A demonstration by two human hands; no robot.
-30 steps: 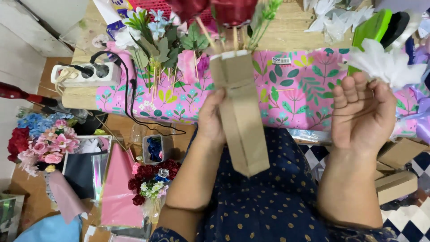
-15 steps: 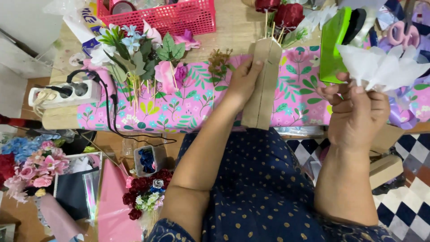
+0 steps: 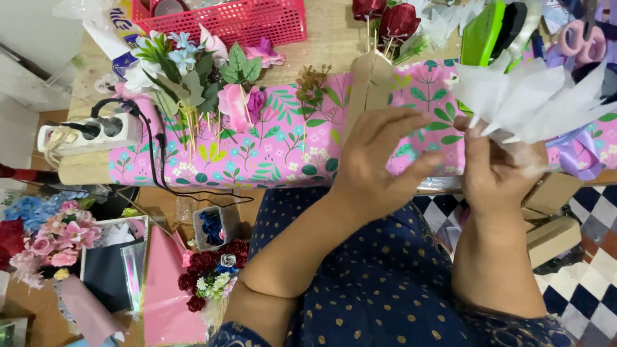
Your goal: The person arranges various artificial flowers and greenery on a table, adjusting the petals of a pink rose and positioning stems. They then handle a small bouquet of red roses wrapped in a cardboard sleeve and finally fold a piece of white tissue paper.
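Left hand (image 3: 379,160) curled over brown paper cone (image 3: 367,83), right hand (image 3: 491,170) apparently pinching white tissue (image 3: 533,103)

Brown paper cone (image 3: 366,90): lower part hidden behind left hand (image 3: 379,160).
Red roses (image 3: 385,19): tops cut by upper edge.
Red basket (image 3: 225,19): contents cropped at the top.
White tissue (image 3: 533,96): base concealed in right hand (image 3: 495,167); motion-blurred.
Scissors (image 3: 575,35): blades out of frame.

Your left hand (image 3: 379,160) reaches forward with the forearm angled up from the lower left, fingers spread and loosely curled (knuckles toward the camera). Your right hand (image 3: 495,170) stands just beside it, forearm nearly upright, fingers pinched closed around what it holds.
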